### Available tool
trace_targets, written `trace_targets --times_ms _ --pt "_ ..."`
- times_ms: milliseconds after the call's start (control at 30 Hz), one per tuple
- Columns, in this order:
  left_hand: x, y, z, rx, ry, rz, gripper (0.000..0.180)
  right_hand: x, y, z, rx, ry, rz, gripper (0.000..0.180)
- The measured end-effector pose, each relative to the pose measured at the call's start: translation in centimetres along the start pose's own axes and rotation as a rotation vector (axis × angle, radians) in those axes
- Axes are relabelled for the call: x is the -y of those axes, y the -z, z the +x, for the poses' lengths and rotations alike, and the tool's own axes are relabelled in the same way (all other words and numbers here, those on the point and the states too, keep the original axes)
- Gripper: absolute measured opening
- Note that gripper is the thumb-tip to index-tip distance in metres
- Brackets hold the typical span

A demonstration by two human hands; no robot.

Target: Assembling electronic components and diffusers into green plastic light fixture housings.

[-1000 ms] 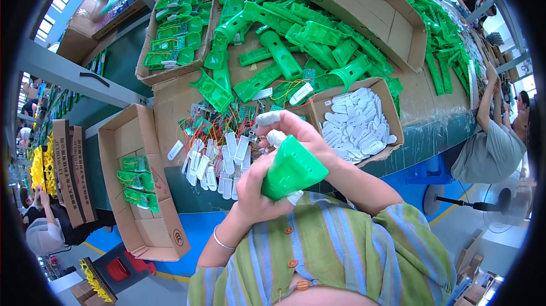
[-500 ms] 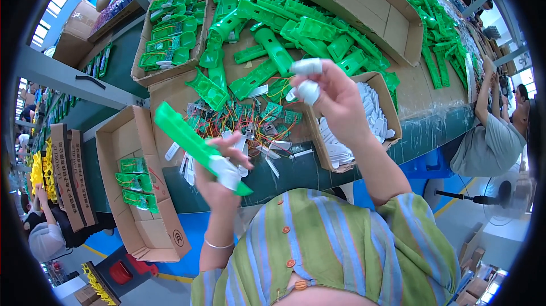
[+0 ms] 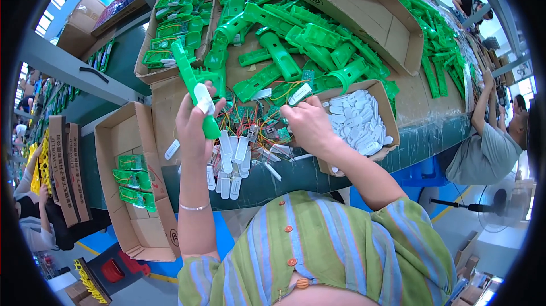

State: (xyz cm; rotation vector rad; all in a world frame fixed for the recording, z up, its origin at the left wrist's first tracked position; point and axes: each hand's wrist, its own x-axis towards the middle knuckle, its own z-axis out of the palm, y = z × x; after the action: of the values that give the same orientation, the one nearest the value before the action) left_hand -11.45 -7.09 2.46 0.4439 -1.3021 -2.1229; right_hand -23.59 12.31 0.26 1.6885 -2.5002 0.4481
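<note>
My left hand (image 3: pixel 195 121) is closed around a long green plastic housing (image 3: pixel 185 67), held upright and tilted above the table. A white cover wraps the thumb of that hand. My right hand (image 3: pixel 310 125) is closed with its knuckles up, low over the edge of a pile of small circuit boards with red and yellow wires (image 3: pixel 244 115). Its fingertips are hidden, so what they pinch cannot be made out. Just beyond them lies a white oblong piece (image 3: pixel 300 94) by orange wires. Several white strips (image 3: pixel 226 155) lie between my hands.
A carton of white oblong pieces (image 3: pixel 392 110) stands right of my right hand. Green housings (image 3: pixel 278 56) heap up behind. Cartons with wired green housings stand at far left (image 3: pixel 142 70) and near left (image 3: pixel 139 229). An upturned-edge carton (image 3: pixel 369 16) lies at the back. Other people work on both sides.
My left hand has lifted the green housing up and away from me, turning it more upright. My right hand has come down and left from above the white pieces' carton to the circuit boards.
</note>
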Motion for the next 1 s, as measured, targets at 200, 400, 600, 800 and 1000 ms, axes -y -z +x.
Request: trace_targets --times_ms 200,400,600,800,1000 --pt "-0.6 -0.3 -4.6 0.075 0.175 -0.132 0.029 0.1 5.9 1.1 -0.003 -0.060 0.805 0.023" --pt "-0.6 -3.0 -6.3 0.074 0.097 -0.155 0.028 2.2 6.6 2.5 -0.290 -0.135 1.214 0.019" --pt "-1.4 -4.3 -5.5 0.222 0.029 -0.253 0.043 3.6 5.6 3.9 -0.438 0.123 1.006 0.020" --pt "-1.9 -4.4 -5.0 0.213 -0.005 -0.323 0.044 3.5 7.9 5.6 -0.510 0.347 0.716 0.019" --pt "-2.3 -2.0 -4.2 0.101 -0.083 -0.302 0.035 1.6 8.3 7.2 -0.411 0.138 0.555 0.019"
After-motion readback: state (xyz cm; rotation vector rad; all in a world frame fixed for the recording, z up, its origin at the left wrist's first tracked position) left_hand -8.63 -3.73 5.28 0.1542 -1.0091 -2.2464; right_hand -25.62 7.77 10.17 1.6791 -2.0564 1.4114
